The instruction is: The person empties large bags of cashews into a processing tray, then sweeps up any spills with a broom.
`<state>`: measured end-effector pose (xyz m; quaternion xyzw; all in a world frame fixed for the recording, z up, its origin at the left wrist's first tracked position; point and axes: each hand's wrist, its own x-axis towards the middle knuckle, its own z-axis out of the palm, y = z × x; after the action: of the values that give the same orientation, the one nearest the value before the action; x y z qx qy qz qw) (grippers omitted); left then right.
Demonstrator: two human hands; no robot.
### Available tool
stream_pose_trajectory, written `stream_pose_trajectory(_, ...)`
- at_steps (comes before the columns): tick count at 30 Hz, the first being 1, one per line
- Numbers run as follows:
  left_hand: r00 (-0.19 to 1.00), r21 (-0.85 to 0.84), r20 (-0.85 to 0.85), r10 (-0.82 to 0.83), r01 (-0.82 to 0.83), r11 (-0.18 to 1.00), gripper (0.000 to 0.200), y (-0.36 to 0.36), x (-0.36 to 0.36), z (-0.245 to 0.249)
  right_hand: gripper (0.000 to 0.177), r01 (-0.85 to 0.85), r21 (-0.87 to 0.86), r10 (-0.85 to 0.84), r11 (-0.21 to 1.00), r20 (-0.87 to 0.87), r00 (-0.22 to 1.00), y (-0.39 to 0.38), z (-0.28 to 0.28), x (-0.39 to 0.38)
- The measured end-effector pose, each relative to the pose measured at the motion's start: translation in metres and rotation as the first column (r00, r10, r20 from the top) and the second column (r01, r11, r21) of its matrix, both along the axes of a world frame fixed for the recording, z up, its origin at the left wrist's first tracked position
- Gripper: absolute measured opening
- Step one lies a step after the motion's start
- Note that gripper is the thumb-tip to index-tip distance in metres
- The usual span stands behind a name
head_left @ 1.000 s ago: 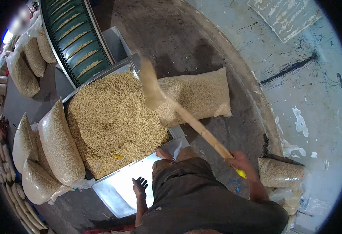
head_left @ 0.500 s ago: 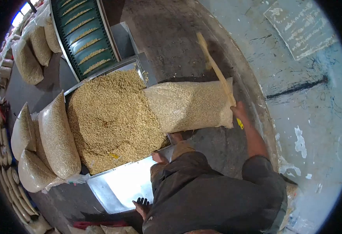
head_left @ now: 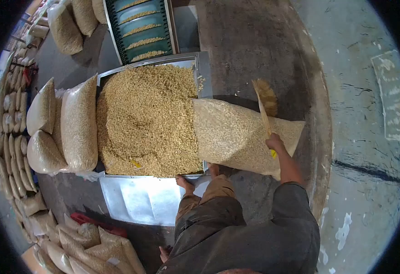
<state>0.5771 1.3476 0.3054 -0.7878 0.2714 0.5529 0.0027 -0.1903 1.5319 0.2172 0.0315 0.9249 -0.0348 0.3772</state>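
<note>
In my right hand (head_left: 276,143) is a straw hand broom (head_left: 266,98), gripped low near its yellow handle end, with the bristles pointing away from me. The broom is above a translucent sack (head_left: 236,132) lying on its side. The sack's left end meets a heap of pale nuts or kernels (head_left: 147,118) in a metal hopper (head_left: 204,68). Only part of my left hand (head_left: 164,253) shows, low beside my body, with its visible fingers apart and nothing seen in them. A small yellow piece (head_left: 136,163) lies on the heap.
A green cleated conveyor (head_left: 145,32) rises from the hopper's far side. Full sacks (head_left: 79,123) stand to the left, and more sacks (head_left: 90,246) lie at lower left. My bare feet (head_left: 185,184) are by a shiny metal sheet (head_left: 138,198). A painted wall (head_left: 359,123) runs along the right.
My right hand has brought the broom in over the sack, its bristles swinging nearer. The sack's right end now looks flatter and spread out. My left hand has drawn away from the metal sheet.
</note>
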Motion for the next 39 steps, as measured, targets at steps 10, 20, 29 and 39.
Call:
stream_pose_trajectory(10, 0.910, -0.249, -0.139, -0.390, 0.349, 0.904, 0.086, -0.043, -0.171, 0.044, 0.052, -0.143, -0.288, 0.208, 0.947, 0.211, 0.955, -0.091, 0.002, 0.038)
stream_pose_trajectory(20, 0.955, -0.151, -0.269, -0.126, 0.088, 0.985, 0.084, -0.046, -0.186, 0.021, 0.051, -0.339, -0.397, 0.414, 0.853, 0.117, 0.903, -0.159, -0.003, 0.046)
stream_pose_trajectory(29, 0.977, -0.133, -0.213, -0.029, 0.000, 0.991, 0.081, -0.004, -0.152, 0.005, 0.039, -0.427, -0.527, 0.398, 0.735, -0.174, 0.901, -0.102, 0.056, 0.042)
stream_pose_trajectory(39, 0.980, -0.224, -0.185, -0.071, 0.028, 0.974, 0.092, 0.030, -0.085, -0.098, 0.053, -0.307, -0.401, 0.325, 0.863, -0.026, 0.945, -0.176, 0.011, 0.009)
